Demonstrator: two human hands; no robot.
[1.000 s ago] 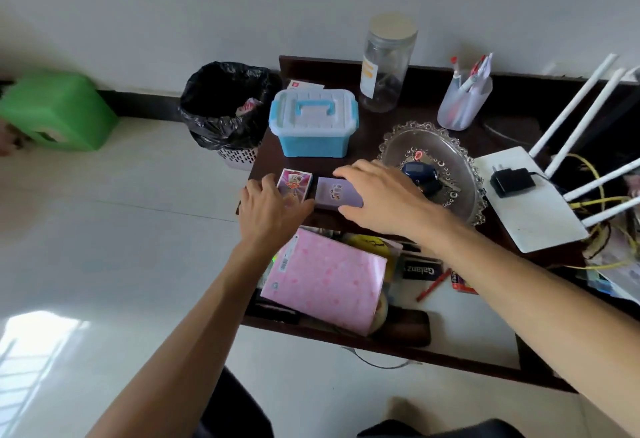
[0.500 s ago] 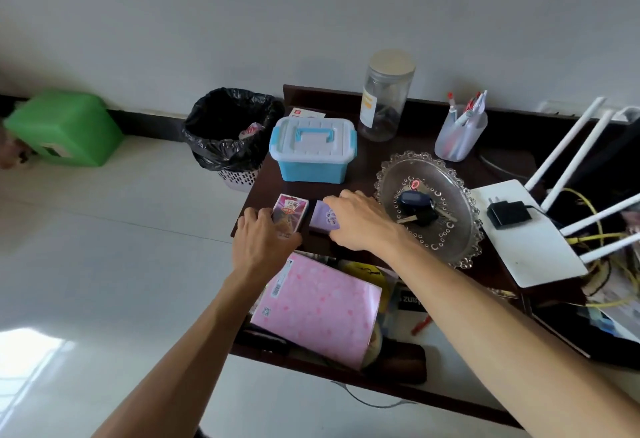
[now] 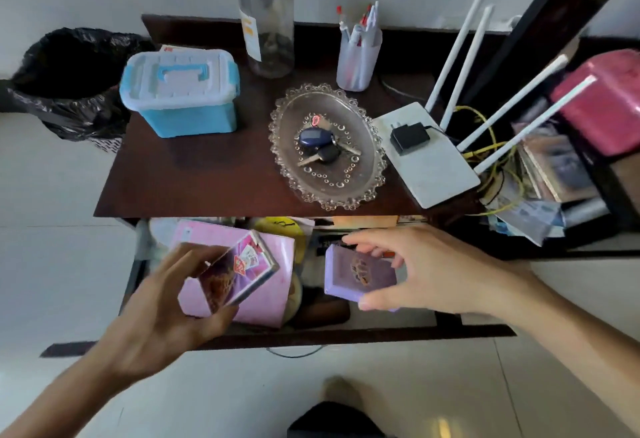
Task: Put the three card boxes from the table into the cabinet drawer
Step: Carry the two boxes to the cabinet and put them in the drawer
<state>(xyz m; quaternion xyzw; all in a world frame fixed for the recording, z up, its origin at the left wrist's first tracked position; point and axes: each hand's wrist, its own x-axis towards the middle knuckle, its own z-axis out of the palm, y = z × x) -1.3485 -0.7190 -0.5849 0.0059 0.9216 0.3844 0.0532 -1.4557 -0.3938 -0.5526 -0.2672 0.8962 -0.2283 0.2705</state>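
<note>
My left hand (image 3: 162,313) grips a pink card box (image 3: 239,269), tilted, above the left part of the open drawer (image 3: 346,333). My right hand (image 3: 415,267) pinches a purple card box (image 3: 356,273) over the middle of the same drawer. A white-and-red corner of something (image 3: 166,47) pokes out behind the blue tub on the dark table (image 3: 207,174); I cannot tell whether it is a card box.
On the table stand a blue-and-white lidded tub (image 3: 180,91), a clear jar (image 3: 266,18), a pen cup (image 3: 358,53), a glass dish with keys (image 3: 327,146) and a white router (image 3: 429,153). A bin with a black bag (image 3: 69,80) is left. The drawer holds a pink packet (image 3: 270,295) and clutter.
Both hands lifted the two card boxes off the table's front edge and brought them down toward me over the open drawer. The camera moved closer and looks more steeply down.
</note>
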